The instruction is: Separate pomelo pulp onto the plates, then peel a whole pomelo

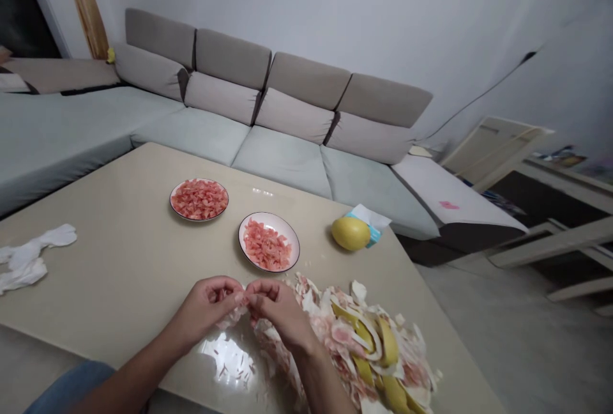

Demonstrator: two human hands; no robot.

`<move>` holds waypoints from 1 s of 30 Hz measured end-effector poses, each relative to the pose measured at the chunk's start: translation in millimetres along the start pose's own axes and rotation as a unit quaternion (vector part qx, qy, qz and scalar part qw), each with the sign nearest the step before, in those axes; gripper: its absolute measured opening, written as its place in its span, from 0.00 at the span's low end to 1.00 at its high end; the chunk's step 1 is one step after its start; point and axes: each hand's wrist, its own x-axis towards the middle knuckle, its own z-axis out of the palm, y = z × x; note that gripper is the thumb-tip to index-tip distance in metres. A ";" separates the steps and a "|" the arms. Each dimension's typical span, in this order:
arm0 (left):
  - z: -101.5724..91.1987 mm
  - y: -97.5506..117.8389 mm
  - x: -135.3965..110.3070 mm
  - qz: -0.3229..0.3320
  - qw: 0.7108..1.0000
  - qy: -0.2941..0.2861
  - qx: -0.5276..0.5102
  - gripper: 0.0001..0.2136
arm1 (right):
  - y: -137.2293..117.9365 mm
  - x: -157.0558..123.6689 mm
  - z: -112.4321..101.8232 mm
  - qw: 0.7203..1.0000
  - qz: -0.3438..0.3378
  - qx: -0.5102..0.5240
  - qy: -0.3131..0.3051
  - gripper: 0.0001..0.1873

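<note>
At the lower centre of the frame, the left hand (213,306) and right hand (282,312) meet, each grip pinched closed on a pale, filmy piece of fruit (234,315) partly hidden by fingers. Pulling or squeezing too hard could crush its soft flesh, and a slip could lose bits among the peelings (342,332) at lower right, below the plate (286,227) of pink pulp (268,248).

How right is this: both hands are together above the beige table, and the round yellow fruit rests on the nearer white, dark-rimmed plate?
No: the head view shows the round yellow fruit on the beige table, not the nearer white, dark-rimmed plate. The left hand and right hand are together.
</note>
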 end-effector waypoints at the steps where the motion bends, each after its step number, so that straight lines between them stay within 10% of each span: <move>1: 0.0 1.8 -0.9 -0.007 1.000 -0.007 -0.012 0.17 | 1.0 1.0 -0.9 1.000 0.011 0.021 -0.007 0.11; 19: -10.5 2.6 -2.5 -0.088 0.960 -0.176 -0.199 0.12 | -8.2 1.2 -5.7 0.982 0.077 0.130 -0.114 0.11; 26: -8.6 8.7 1.6 -0.068 0.982 -0.122 -0.124 0.14 | -10.2 3.2 -22.0 0.998 0.012 0.043 -0.040 0.12; 30: -2.6 21.1 42.8 0.007 0.998 -0.034 0.059 0.18 | -11.8 25.5 -55.5 0.976 -0.091 -0.136 0.141 0.15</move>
